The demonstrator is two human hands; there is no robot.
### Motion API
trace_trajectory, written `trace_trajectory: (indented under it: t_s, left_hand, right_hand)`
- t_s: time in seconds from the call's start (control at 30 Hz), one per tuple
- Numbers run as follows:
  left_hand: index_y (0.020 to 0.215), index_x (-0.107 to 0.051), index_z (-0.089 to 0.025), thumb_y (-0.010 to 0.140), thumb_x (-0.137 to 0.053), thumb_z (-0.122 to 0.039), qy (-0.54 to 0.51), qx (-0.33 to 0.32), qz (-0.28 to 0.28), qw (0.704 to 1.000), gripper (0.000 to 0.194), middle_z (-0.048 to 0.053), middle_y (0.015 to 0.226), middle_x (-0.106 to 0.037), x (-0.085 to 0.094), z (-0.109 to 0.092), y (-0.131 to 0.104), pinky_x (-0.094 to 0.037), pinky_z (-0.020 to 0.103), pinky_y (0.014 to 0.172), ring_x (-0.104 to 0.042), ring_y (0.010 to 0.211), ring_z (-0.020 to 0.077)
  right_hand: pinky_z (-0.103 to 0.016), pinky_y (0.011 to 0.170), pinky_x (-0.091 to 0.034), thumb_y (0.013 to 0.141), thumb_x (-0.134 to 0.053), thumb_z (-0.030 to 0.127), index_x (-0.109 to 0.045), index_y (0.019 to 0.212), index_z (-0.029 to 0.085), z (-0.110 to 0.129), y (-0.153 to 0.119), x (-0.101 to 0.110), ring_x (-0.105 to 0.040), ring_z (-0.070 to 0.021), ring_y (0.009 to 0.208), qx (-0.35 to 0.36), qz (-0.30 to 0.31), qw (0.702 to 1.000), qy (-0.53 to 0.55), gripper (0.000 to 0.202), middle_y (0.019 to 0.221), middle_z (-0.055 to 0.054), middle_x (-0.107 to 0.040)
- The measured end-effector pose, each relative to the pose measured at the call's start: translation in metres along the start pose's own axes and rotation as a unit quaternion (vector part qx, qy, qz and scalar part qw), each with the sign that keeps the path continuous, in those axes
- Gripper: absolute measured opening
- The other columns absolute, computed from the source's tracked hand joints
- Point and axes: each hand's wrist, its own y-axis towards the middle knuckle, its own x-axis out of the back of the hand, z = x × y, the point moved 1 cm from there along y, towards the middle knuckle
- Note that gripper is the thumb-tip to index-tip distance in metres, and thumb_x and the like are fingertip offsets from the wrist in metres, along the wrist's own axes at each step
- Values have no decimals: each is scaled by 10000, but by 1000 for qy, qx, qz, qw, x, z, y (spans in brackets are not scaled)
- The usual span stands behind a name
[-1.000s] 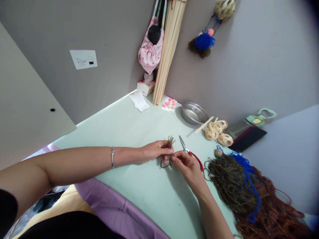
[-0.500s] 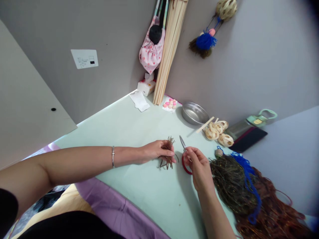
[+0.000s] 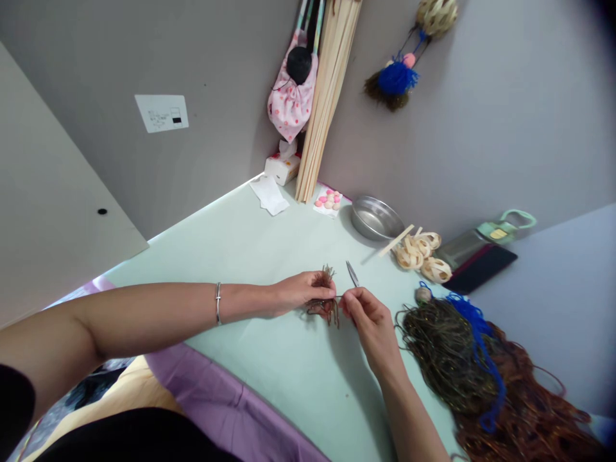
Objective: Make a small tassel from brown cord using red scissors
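My left hand [image 3: 303,290] is closed on a small bundle of brown yarn [image 3: 329,313], whose frayed ends stick out above and below the fingers. Close on its right, my right hand [image 3: 366,314] pinches a thin strand that runs across to the bundle. The scissors [image 3: 353,274] show only their blades, just beyond my right fingers; the handles are hidden behind that hand, and whether it touches them cannot be made out.
Dark green yarn [image 3: 445,350], blue yarn [image 3: 484,359] and rust-brown yarn [image 3: 520,398] lie at the right. Farther back are woven balls [image 3: 411,253], a metal bowl [image 3: 376,218], a bottle [image 3: 462,247], a dark phone-like slab [image 3: 484,269], pink beads [image 3: 328,200] and wooden strips [image 3: 327,109].
My right hand has moved left and now pinches a strand beside my left hand. The red scissor handle, visible before, is now hidden. My left hand has hardly moved.
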Motion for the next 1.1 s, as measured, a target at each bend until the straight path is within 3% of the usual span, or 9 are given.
trace_trajectory:
  t_s: [0.27, 0.53, 0.87, 1.1]
  left_hand:
    - [881, -564, -159, 762, -746, -313, 1, 9, -1, 1000, 266, -12, 746, -602, 0, 0, 0, -492, 253, 661, -600, 636, 94]
    - [854, -554, -162, 771, -721, -276, -12, 37, 8, 999, 218, -23, 711, -593, -1, -2, 0, -491, 254, 682, -604, 607, 92]
    - [837, -527, -157, 813, -683, -281, -29, 44, 4, 999, 201, -17, 661, -583, -1, -4, 1, -432, 228, 601, -607, 582, 105]
    - [829, -519, -159, 845, -640, -332, 17, 6, 52, 998, 211, 15, 732, -629, -3, 1, 0, -387, 226, 570, -580, 579, 93]
  right_hand:
    - [-243, 644, -413, 819, -724, 332, -651, 860, 193, 3, -3, -3, -523, -132, 702, -5, -16, 996, 86, 163, 770, 0, -610]
    - [-245, 678, -445, 821, -714, 282, -620, 904, 209, 7, -5, -8, -557, -139, 754, 11, -25, 996, 86, 145, 824, -1, -614]
    - [-244, 673, -428, 853, -674, 304, -590, 945, 220, 6, -6, -8, -537, -133, 750, 27, -36, 998, 51, 150, 822, 5, -582]
    - [-252, 607, -429, 899, -612, 393, -546, 1038, 224, 5, -5, -12, -507, -130, 641, 5, -22, 997, 68, 229, 723, 18, -574]
